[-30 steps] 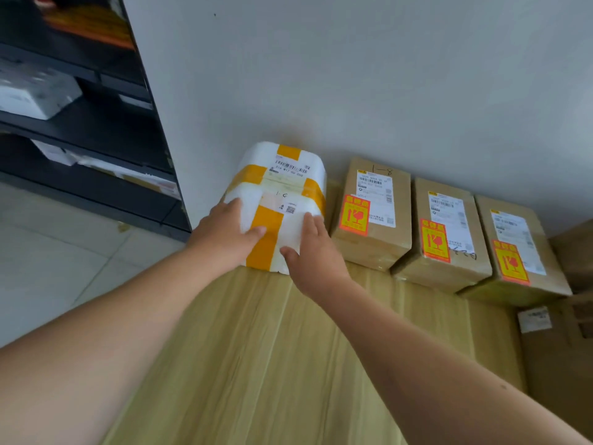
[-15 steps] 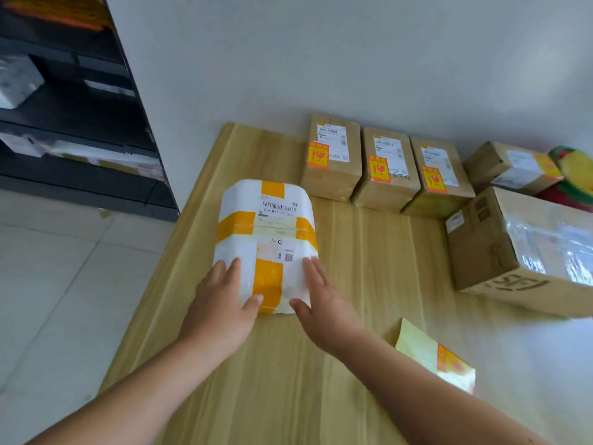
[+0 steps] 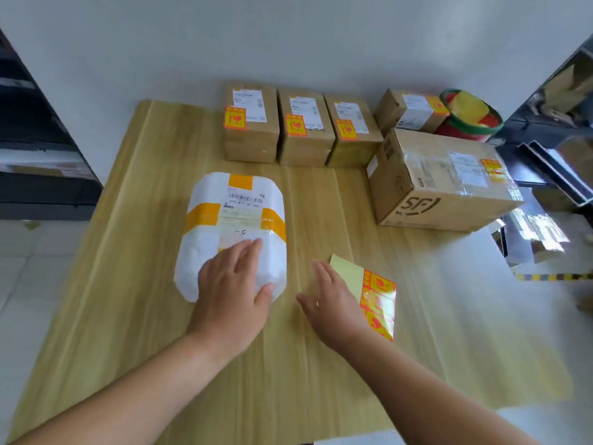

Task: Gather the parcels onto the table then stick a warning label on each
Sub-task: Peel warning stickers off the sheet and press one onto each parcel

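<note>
- Head view: the white parcel (image 3: 236,232) lies flat on the surface (image 3: 321,364), left of centre, well in front of three small boxes (image 3: 301,126) ranged along the wall.
- Left hand (image 3: 232,290) lies flat on the parcel's near end, its grip spread wide and closed on nothing; right hand (image 3: 333,308) hovers open, empty, partly over the label sheet (image 3: 375,293) beside the parcel.
- Handling, as I judge it: the wrap looks soft and padded with rounded corners, probably light and slick, so it is best taken by both long sides or pinned flat from above for labelling. The sheet is thin and glossy; lift it by an edge.
- Writing: a barcode with "516-M17 00-050", roughly legible, and a hand-marked "1-Q" on the parcel; "SF" printed on the big box (image 3: 439,181); orange fragile stickers with a broken-glass sign on the boxes. The white parcel shows none yet.
</note>
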`<state>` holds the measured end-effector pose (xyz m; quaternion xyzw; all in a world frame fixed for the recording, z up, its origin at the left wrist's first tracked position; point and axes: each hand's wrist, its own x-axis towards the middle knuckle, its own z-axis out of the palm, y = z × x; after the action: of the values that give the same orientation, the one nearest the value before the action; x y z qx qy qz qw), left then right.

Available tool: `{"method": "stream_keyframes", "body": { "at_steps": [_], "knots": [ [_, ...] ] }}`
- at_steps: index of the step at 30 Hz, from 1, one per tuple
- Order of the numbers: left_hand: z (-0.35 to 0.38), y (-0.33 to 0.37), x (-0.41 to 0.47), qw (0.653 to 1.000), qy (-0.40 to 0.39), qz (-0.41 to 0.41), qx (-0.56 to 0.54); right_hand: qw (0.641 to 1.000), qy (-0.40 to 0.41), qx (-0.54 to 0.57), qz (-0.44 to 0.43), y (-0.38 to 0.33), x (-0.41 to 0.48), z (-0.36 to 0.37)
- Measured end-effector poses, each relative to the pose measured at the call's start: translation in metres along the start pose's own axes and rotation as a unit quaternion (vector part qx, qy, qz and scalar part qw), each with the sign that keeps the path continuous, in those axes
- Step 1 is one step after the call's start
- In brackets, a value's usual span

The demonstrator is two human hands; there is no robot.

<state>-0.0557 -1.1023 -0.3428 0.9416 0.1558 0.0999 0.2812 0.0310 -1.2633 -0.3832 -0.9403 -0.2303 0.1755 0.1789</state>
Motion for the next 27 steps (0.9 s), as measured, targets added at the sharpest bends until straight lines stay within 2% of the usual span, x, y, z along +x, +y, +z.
{"method": "stream_keyframes", "body": {
  "at_steps": [2,3,6,9,12,16,18,20,22,24,25,27],
  "knots": [
    [0.022,0.028,-0.005,0.997,-0.051,0.033,-0.051,0.999,0.007,-0.013,0.033,0.030,-0.015,-0.003],
    [0.034,0.038,-0.006,0.993,-0.091,0.021,-0.075,0.999,0.009,-0.020,0.049,0.043,-0.022,-0.003],
    [0.081,0.060,-0.004,0.968,-0.195,-0.103,-0.120,0.994,0.012,-0.019,0.111,0.091,-0.041,-0.005],
    [0.115,0.066,0.004,0.944,-0.228,-0.213,-0.110,0.986,0.020,0.009,0.163,0.126,-0.055,-0.003],
    [0.138,0.066,0.014,0.928,-0.216,-0.283,-0.105,0.970,0.047,0.082,0.226,0.149,-0.063,-0.001],
    [0.157,0.074,0.016,0.903,-0.175,-0.350,-0.175,0.932,0.022,0.174,0.318,0.165,-0.060,0.001],
    [0.163,0.079,0.013,0.904,-0.155,-0.344,-0.203,0.882,0.014,0.296,0.366,0.169,-0.055,0.000],
    [0.165,0.086,0.009,0.903,-0.134,-0.336,-0.232,0.812,0.016,0.431,0.392,0.170,-0.052,-0.004],
    [0.163,0.094,0.008,0.900,-0.103,-0.335,-0.259,0.760,0.026,0.534,0.370,0.170,-0.047,-0.014],
    [0.157,0.103,0.010,0.897,-0.061,-0.337,-0.279,0.730,0.025,0.599,0.329,0.167,-0.044,-0.030],
    [0.153,0.108,0.013,0.895,-0.041,-0.338,-0.287,0.726,0.020,0.612,0.312,0.165,-0.044,-0.039],
    [0.142,0.118,0.021,0.896,-0.005,-0.334,-0.292,0.741,0.017,0.607,0.285,0.160,-0.043,-0.054]
  ]
}}
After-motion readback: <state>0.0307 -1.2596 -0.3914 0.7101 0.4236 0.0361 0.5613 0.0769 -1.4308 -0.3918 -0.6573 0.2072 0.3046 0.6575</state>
